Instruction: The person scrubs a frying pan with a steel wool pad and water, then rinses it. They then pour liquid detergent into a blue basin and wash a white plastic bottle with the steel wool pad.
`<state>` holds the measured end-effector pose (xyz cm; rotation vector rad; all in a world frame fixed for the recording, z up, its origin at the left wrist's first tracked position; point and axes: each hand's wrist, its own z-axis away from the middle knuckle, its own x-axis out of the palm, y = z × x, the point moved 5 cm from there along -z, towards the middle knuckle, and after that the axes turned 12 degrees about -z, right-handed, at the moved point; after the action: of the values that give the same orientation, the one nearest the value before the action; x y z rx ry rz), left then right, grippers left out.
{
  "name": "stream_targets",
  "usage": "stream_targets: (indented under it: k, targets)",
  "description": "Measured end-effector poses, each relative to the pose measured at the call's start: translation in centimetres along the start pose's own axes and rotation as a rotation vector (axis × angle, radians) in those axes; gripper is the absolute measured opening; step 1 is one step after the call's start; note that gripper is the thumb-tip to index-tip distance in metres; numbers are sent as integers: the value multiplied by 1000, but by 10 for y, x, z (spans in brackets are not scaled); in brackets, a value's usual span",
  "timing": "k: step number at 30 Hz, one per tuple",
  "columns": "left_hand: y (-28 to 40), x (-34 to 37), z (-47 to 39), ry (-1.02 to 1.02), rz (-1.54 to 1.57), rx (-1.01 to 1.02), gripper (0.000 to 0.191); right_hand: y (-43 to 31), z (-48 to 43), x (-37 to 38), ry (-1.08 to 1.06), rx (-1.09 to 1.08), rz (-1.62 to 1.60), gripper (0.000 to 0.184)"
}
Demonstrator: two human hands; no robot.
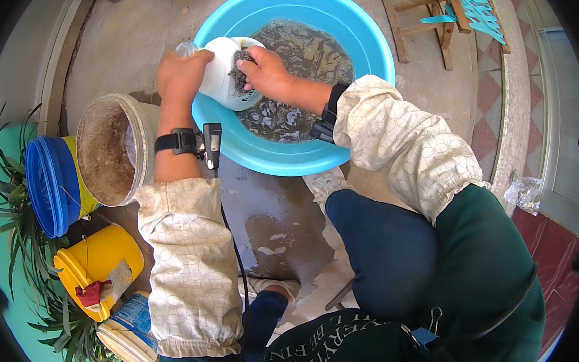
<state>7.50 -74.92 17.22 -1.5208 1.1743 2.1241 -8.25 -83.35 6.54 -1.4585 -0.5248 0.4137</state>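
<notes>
My left hand [181, 74] grips a white rounded container [216, 82] at its left end, the thumb lying on top. A small clear part [186, 48] shows beside these fingers; I cannot tell what it belongs to. My right hand [270, 75] holds a grey mesh scouring pad [240, 74] against the container's side, which bears dark writing. The container is tilted over the left rim of a light-blue plastic basin [275, 166]. Murky, rippled water [312, 55] lies in the basin.
An off-white bucket [108, 151] lies on its side at left, near blue [47, 185] and yellow [105, 256] buckets and spiky-leaved plants [21, 221]. A wooden folding stool [422, 18] stands at upper right. The concrete floor [276, 215] is wet below the basin. A black cable [236, 243] runs along my left arm.
</notes>
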Motion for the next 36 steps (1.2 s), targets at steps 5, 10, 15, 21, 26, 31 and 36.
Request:
stream_targets:
  k: [5,10,15,21,26,31,36]
  targets:
    - [-36,4,7,100,21,-119,70,-22,-28,11,115,-345,297,30]
    - [-43,7,10,106,68,-122,69,11,-43,5,70,-41,309,30]
    - [-41,6,18,115,60,-97,67,8,-44,15,33,-295,175,29]
    - [-45,5,19,82,71,-89,67,8,-67,17,28,-46,363,28]
    - [-47,8,17,114,78,-47,65,5,-70,27,-165,-17,6,26]
    - [-46,6,16,98,82,-27,64,-3,-87,25,-148,-63,444,29]
    - [-44,6,13,115,26,-21,63,0,-104,43,-225,32,378,32]
